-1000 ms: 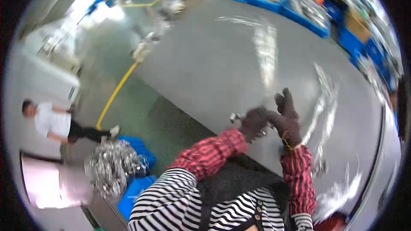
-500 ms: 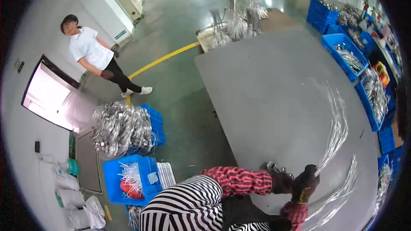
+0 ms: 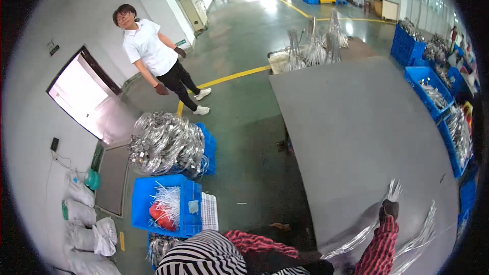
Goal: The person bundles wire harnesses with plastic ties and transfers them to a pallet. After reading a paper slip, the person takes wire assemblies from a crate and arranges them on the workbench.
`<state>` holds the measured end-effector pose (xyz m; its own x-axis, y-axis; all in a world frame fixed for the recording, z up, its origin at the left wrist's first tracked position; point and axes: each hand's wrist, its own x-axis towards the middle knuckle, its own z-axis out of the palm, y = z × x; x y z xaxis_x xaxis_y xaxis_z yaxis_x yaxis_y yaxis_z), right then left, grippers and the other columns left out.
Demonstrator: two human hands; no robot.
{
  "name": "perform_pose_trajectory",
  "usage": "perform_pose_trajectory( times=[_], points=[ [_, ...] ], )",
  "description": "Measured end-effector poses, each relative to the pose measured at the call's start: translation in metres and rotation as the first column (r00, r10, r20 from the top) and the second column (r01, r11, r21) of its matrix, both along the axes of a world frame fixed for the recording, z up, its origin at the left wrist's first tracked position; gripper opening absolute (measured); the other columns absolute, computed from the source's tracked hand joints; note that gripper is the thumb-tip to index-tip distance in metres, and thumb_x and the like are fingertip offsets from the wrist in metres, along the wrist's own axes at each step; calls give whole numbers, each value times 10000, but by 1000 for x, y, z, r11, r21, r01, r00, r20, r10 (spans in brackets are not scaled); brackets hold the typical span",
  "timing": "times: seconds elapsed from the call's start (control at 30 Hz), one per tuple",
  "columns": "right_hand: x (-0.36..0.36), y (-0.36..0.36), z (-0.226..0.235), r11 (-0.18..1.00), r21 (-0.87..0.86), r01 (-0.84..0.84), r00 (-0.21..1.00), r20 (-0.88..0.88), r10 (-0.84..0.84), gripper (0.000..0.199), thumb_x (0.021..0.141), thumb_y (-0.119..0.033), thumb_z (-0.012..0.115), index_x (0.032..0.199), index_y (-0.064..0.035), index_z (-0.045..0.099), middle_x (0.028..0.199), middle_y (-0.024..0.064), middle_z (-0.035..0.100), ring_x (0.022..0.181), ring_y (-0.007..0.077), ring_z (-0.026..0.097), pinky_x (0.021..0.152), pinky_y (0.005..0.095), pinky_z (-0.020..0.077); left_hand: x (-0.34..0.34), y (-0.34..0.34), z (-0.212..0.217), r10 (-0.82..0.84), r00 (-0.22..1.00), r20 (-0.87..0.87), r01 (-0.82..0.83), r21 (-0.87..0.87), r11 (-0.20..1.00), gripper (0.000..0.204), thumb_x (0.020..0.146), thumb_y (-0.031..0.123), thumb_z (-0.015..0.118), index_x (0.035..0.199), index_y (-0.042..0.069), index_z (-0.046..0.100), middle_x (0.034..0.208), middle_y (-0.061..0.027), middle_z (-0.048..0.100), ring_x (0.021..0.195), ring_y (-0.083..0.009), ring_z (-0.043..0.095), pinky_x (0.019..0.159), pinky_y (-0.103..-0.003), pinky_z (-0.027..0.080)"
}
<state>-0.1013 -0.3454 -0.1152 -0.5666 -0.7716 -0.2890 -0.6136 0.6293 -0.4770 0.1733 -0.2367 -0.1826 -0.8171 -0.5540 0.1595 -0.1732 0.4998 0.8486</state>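
Observation:
My right hand [image 3: 389,210], in a dark glove, is closed around a bundle of thin silvery strands [image 3: 351,243] over the near part of the grey table [image 3: 364,117]. Short ends stick out beyond the fist, while the longer part trails back toward the near left. A second silvery bundle [image 3: 422,234] lies spread on the table to the right of my right forearm. My left forearm, in a red-and-black checked sleeve [image 3: 262,243], reaches toward the table's near left edge. The fingers of my left hand cannot be made out there.
Tied silvery bundles [image 3: 313,51] stand at the table's far end. Blue crates [image 3: 430,91] of strands line the right side. On the left are a heaped crate [image 3: 170,142] and a blue crate [image 3: 135,209] holding white strips and something red. A person [image 3: 153,53] in dark gloves stands beyond.
My right hand has shifted; the bundle's long part, stretched away from me before, now trails back toward the near left. My left hand has drawn back. The whole view has turned.

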Motion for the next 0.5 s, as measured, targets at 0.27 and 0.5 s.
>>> perform_pose_trajectory(
  times=[0.27, 0.5],
  points=[
    [33, 32, -4, 974, -172, 151, 988, 10, -151, 353, 935, -366, 557, 929, -18, 615, 859, 242, 680, 846, 418, 676, 690, 499, 521, 17, 106, -49, 25, 985, -171, -13, 76, 997, 391, 958, 384, 544, 1138, 65, 680, 809, -151, 657, 728, -277, 627, 706, -416, 519],
    [276, 204, 124, 979, 13, 205, 960, 190, -203, 570, 879, -398, 689, 1268, -65, 440, 905, 215, 681, 847, 428, 673, 709, 522, 522, 63, 184, -51, -16, 929, -369, 47, 78, 996, 401, 965, 382, 535, 1154, 64, 688, 783, -153, 661, 688, -280, 625, 677, -425, 522]
  ],
)
